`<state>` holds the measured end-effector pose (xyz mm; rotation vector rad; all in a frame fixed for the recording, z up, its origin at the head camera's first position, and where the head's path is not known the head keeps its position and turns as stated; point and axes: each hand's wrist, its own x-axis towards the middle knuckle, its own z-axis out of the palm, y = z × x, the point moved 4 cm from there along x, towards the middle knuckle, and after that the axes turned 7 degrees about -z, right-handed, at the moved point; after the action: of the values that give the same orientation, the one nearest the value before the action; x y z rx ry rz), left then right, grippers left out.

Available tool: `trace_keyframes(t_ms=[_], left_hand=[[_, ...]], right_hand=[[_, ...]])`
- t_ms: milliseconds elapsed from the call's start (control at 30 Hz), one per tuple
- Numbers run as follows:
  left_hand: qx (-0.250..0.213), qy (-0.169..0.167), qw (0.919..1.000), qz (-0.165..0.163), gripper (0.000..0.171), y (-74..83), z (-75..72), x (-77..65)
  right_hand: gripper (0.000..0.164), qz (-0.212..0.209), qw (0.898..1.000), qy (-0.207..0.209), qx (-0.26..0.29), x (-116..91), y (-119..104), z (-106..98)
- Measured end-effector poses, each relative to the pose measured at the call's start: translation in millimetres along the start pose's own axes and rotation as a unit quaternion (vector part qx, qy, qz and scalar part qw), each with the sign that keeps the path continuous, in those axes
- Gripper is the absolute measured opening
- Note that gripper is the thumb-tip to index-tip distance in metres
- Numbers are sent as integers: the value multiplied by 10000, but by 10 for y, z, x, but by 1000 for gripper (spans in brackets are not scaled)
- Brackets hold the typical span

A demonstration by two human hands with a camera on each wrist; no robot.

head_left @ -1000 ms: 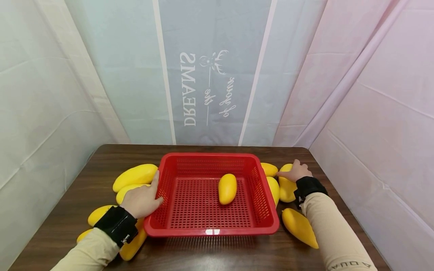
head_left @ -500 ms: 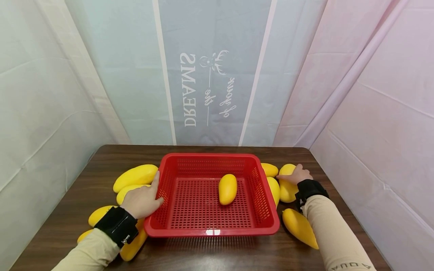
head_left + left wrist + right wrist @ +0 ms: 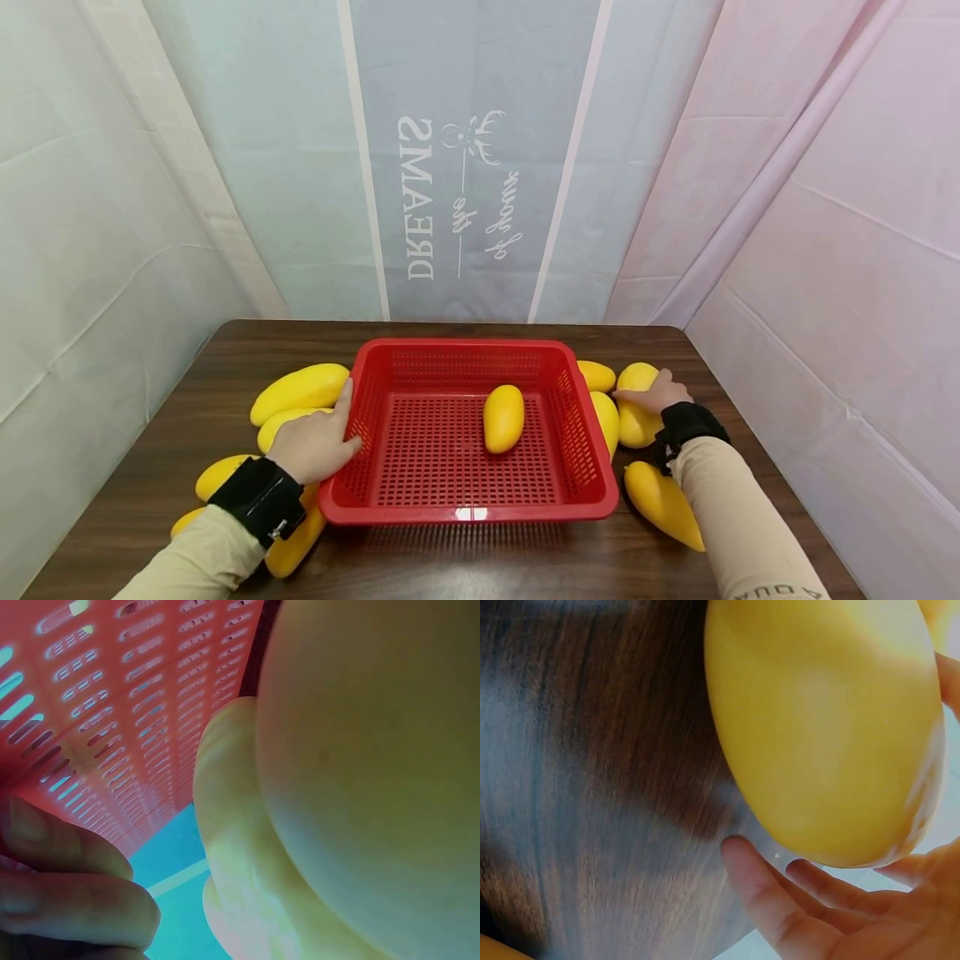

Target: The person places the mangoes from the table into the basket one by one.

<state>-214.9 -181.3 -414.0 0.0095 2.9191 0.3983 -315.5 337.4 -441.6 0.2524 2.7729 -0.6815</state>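
A red perforated plastic basket sits mid-table with one yellow mango inside. My left hand grips its left rim, thumb over the inner side and index finger stretched along the edge. In the left wrist view, the other fingers lie curled beside the basket wall. Over at the right, my right hand spans another mango, thumb on its left side. The right wrist view shows this mango large, with fairly straight fingers spread around its end.
Two more mangoes lie against the basket's right side, one of them the near mango. Another mango lies nearer the right forearm. Several yellow mangoes, such as the long one, lie left of the basket. Fabric curtains enclose the brown table.
My right hand has shifted slightly right and nearer over the mango, its fingers lowering along the far right side. The left hand, basket and mangoes stay where they were.
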Motion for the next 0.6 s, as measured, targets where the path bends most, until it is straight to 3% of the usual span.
trace_keyframes(t_ms=[233, 600], left_hand=[[-34, -76, 9999, -105, 91, -5, 11, 2], [-86, -58, 9999, -108, 90, 16, -3, -20]], right_hand=[[130, 34, 9996, -148, 217, 99, 119, 24], [137, -10, 9993, -297, 234, 166, 161, 47]])
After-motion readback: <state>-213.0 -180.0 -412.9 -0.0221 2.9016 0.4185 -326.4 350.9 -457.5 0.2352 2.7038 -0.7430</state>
